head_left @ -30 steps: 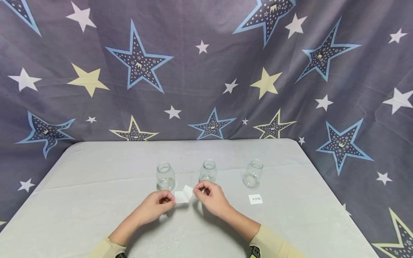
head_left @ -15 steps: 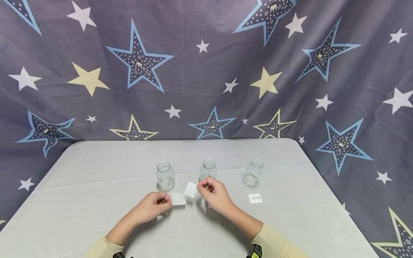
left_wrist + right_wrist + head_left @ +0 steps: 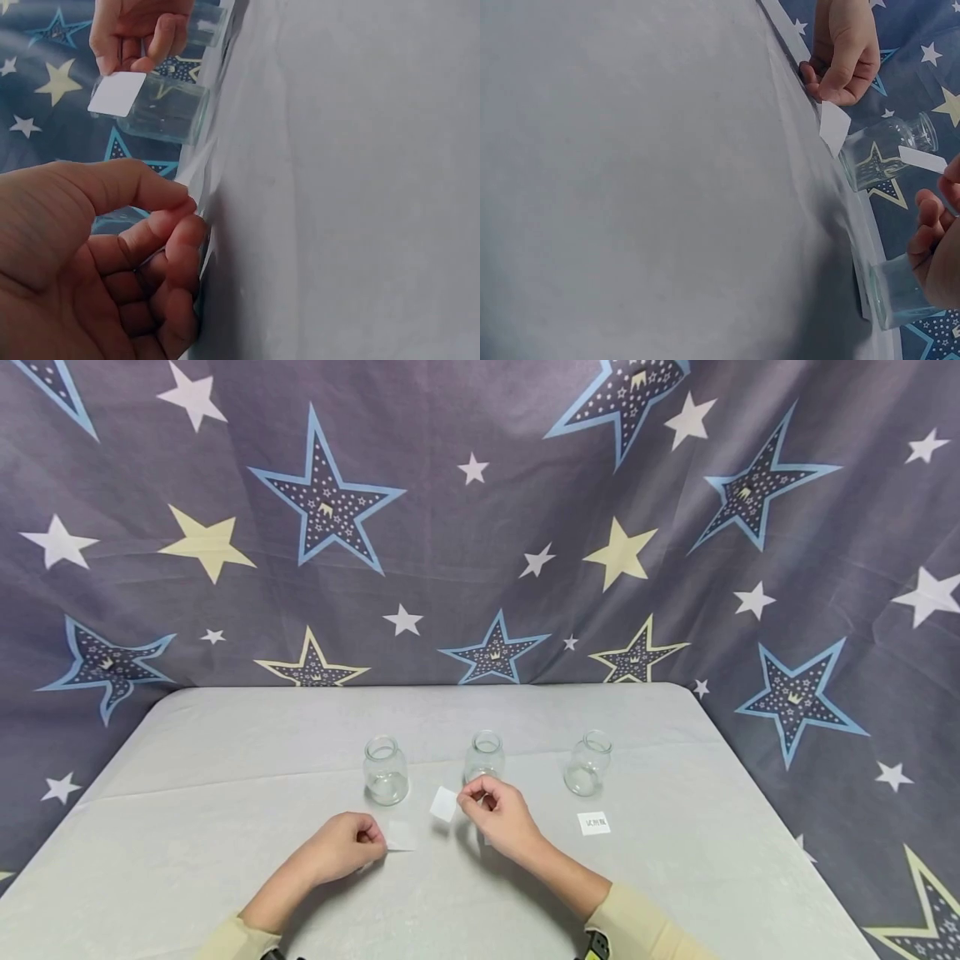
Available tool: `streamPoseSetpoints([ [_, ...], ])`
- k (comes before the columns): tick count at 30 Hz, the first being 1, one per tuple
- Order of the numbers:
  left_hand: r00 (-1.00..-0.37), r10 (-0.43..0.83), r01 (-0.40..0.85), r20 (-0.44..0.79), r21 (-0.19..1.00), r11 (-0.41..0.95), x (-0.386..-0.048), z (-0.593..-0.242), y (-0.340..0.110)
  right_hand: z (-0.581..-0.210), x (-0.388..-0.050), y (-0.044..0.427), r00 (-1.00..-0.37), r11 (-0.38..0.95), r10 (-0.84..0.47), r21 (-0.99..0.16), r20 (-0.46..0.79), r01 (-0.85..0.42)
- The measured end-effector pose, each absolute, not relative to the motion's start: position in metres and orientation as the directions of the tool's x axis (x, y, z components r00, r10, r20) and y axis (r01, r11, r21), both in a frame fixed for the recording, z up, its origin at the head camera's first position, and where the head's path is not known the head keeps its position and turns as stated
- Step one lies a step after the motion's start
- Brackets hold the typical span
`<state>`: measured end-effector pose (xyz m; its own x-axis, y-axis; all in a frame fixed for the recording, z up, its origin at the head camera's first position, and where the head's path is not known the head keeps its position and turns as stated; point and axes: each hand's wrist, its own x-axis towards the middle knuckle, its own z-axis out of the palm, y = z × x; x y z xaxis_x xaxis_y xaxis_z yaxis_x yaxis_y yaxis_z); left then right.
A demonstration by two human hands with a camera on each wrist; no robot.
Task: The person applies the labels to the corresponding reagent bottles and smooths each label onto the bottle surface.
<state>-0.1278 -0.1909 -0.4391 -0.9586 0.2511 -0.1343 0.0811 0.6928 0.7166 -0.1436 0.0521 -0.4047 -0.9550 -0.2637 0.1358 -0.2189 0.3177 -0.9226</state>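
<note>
Between thumb and fingertips my left hand [image 3: 339, 849] pinches a thin white paper [image 3: 401, 837], held low over the table in front of the left glass jar [image 3: 386, 774]. My right hand [image 3: 500, 814] pinches a small white square [image 3: 444, 804] by its edge, in front of the middle jar [image 3: 484, 757], which it partly hides. In the left wrist view the square [image 3: 117, 94] hangs from the right fingertips, and the left hand [image 3: 105, 247] holds the paper [image 3: 196, 174] nearly edge-on. Both pieces appear in the right wrist view, apart from each other: paper [image 3: 834, 127] and square [image 3: 922, 159].
A third glass jar [image 3: 588, 765] stands on the right, with a white label [image 3: 594, 823] bearing dark characters lying in front of it. The table [image 3: 225, 760] has a pale cloth. Behind it hangs a star-patterned curtain [image 3: 435, 527].
The two white pieces, close together a second ago, have come apart. My left hand has moved left and toward me with the paper; my right hand has shifted slightly right with the square.
</note>
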Motion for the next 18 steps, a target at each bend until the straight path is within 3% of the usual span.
streamPoseSetpoints([
  [11,-0.977,0.143,0.010,-0.158,0.637,0.771,-0.1256,-0.4355,-0.1900,-0.4081,-0.1437,0.0491,-0.949,0.335,-0.277,-0.911,0.151,-0.242],
  [18,-0.980,0.153,0.026,-0.125,0.684,0.729,-0.1276,-0.4322,-0.1908,-0.4067,-0.1425,0.0464,-0.948,0.354,-0.269,-0.898,0.169,-0.261],
])
